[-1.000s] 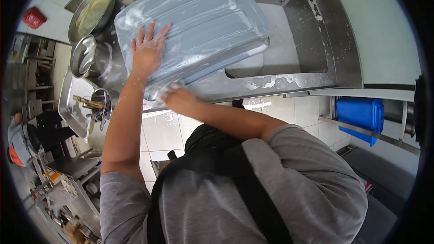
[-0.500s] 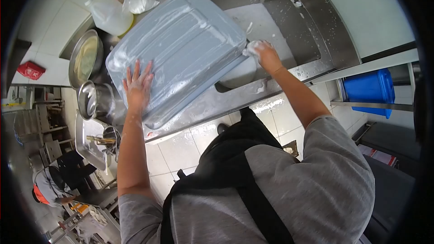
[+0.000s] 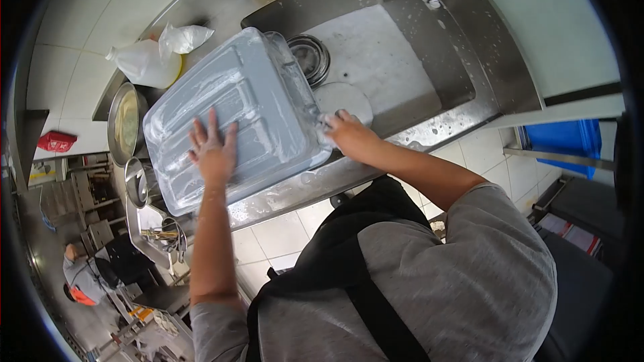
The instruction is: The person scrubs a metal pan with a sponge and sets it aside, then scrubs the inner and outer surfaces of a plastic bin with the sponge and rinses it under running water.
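A grey plastic tub (image 3: 201, 100) lies upside down across the sink's left edge, its ribbed bottom streaked with suds. My left hand (image 3: 215, 151) rests on that bottom with its fingers spread. At the tub's right end wall, my right hand (image 3: 349, 135) is closed around a foam-covered scrubber (image 3: 326, 123), pressed to the side near the rim. Fingers and foam hide most of the scrubber, so its exact kind is unclear. Beside the tub, inside the sink, are a round metal pan (image 3: 310, 59) and a pale round disc (image 3: 343, 102).
The steel sink (image 3: 456, 60) holds whitish, sudsy water. Left of the tub stand a metal bowl (image 3: 126, 124), a steel pot (image 3: 136, 181), a plastic jug (image 3: 144, 64) and a plastic bag (image 3: 184, 38). Another person (image 3: 87, 275) bends at the lower left. A blue bin (image 3: 563, 144) sits right.
The tub has turned and shifted left, uncovering the metal pan in the sink. My right hand has moved left with the scrubber along the tub's end. My left hand stays spread on top.
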The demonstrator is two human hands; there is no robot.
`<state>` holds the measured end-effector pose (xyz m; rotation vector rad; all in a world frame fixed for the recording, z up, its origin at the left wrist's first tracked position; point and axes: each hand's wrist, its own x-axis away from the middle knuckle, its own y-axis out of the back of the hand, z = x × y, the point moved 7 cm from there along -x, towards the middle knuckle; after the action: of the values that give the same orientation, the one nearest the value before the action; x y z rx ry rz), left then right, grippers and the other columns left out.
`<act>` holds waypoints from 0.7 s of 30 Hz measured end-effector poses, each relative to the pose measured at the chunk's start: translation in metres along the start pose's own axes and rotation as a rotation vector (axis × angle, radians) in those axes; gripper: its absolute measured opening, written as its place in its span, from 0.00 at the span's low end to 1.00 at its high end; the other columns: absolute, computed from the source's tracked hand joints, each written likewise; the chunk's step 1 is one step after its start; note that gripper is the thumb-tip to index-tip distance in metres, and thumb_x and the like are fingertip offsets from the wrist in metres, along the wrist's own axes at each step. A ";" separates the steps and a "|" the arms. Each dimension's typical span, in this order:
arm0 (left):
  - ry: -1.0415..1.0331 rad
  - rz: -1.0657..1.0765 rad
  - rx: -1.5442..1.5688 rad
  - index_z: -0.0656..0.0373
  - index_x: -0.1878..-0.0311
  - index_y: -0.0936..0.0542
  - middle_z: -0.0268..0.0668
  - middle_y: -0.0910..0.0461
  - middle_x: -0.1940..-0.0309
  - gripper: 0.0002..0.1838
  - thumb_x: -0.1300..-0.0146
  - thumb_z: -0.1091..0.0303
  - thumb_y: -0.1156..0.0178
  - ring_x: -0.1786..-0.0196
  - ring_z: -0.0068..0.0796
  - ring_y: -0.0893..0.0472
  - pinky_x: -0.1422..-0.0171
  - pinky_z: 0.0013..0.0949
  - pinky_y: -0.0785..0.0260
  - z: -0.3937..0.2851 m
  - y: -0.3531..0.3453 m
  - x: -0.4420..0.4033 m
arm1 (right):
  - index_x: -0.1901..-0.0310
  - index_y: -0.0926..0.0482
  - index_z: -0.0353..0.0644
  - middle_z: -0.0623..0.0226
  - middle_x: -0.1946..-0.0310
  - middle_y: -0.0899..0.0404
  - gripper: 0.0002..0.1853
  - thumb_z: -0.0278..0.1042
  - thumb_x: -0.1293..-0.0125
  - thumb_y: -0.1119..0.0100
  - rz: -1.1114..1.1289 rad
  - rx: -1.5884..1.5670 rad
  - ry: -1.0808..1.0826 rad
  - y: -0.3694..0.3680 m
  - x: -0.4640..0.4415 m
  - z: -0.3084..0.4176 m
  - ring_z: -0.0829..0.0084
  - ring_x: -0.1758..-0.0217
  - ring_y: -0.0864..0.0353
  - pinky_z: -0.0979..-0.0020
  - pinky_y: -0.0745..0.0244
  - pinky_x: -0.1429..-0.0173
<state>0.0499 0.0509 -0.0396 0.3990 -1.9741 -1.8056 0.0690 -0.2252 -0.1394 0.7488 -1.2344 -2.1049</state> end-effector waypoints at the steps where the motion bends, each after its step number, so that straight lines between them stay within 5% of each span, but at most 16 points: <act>1: -0.023 -0.018 -0.019 0.27 0.28 0.49 0.42 0.58 0.25 0.34 0.36 0.38 0.53 0.24 0.48 0.60 0.27 0.60 0.68 -0.015 -0.002 0.002 | 0.51 0.23 0.46 0.59 0.45 0.31 0.16 0.31 0.42 0.46 0.036 -0.007 0.043 0.010 -0.003 0.007 0.57 0.49 0.31 0.57 0.32 0.48; 3: -0.011 -0.022 -0.034 0.26 0.28 0.48 0.41 0.57 0.25 0.34 0.37 0.38 0.53 0.24 0.48 0.60 0.26 0.58 0.68 -0.019 -0.007 -0.001 | 0.60 0.18 0.46 0.64 0.45 0.31 0.11 0.34 0.41 0.47 0.030 -0.004 0.165 0.014 -0.014 0.000 0.59 0.46 0.34 0.57 0.34 0.46; 8: -0.013 -0.075 -0.033 0.23 0.30 0.45 0.38 0.57 0.25 0.33 0.38 0.40 0.51 0.24 0.46 0.60 0.26 0.57 0.68 -0.018 -0.007 -0.007 | 0.61 0.18 0.47 0.66 0.42 0.33 0.10 0.35 0.42 0.45 0.078 0.003 0.094 0.003 -0.044 -0.015 0.57 0.41 0.36 0.54 0.35 0.42; 12: -0.017 -0.093 -0.045 0.25 0.30 0.45 0.37 0.56 0.25 0.33 0.38 0.40 0.50 0.24 0.46 0.58 0.25 0.54 0.68 -0.019 -0.006 -0.008 | 0.65 0.18 0.45 0.64 0.47 0.30 0.08 0.27 0.42 0.47 0.146 -0.376 0.183 0.014 -0.032 -0.026 0.58 0.46 0.33 0.58 0.34 0.44; 14: -0.021 -0.112 -0.036 0.25 0.30 0.44 0.37 0.55 0.25 0.33 0.38 0.41 0.49 0.24 0.46 0.58 0.25 0.54 0.67 -0.017 -0.007 -0.009 | 0.56 0.18 0.46 0.60 0.48 0.29 0.18 0.17 0.46 0.50 0.194 -0.592 -0.114 0.027 -0.072 -0.056 0.56 0.43 0.33 0.60 0.33 0.41; 16: -0.022 -0.131 -0.029 0.25 0.30 0.44 0.36 0.55 0.25 0.33 0.39 0.42 0.48 0.24 0.46 0.57 0.24 0.53 0.67 -0.017 -0.006 -0.009 | 0.56 0.19 0.45 0.60 0.49 0.29 0.14 0.22 0.43 0.48 -0.090 -0.353 0.014 0.028 -0.122 -0.071 0.56 0.43 0.33 0.62 0.33 0.41; 19: -0.033 -0.136 -0.021 0.25 0.30 0.43 0.36 0.54 0.26 0.33 0.39 0.43 0.47 0.24 0.46 0.57 0.24 0.51 0.66 -0.018 -0.006 -0.008 | 0.56 0.22 0.39 0.60 0.53 0.29 0.11 0.33 0.36 0.48 -0.075 0.038 0.120 0.015 -0.147 -0.059 0.55 0.47 0.31 0.55 0.33 0.43; 21: -0.031 -0.142 -0.013 0.25 0.30 0.43 0.36 0.53 0.26 0.33 0.39 0.44 0.46 0.24 0.45 0.56 0.24 0.50 0.66 -0.017 -0.005 -0.008 | 0.55 0.23 0.37 0.59 0.52 0.29 0.12 0.34 0.35 0.49 -0.026 0.013 0.085 -0.006 -0.111 -0.048 0.55 0.46 0.31 0.54 0.34 0.42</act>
<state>0.0654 0.0393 -0.0446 0.5213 -1.9990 -1.9208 0.1766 -0.1708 -0.1452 0.8553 -1.2004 -2.0651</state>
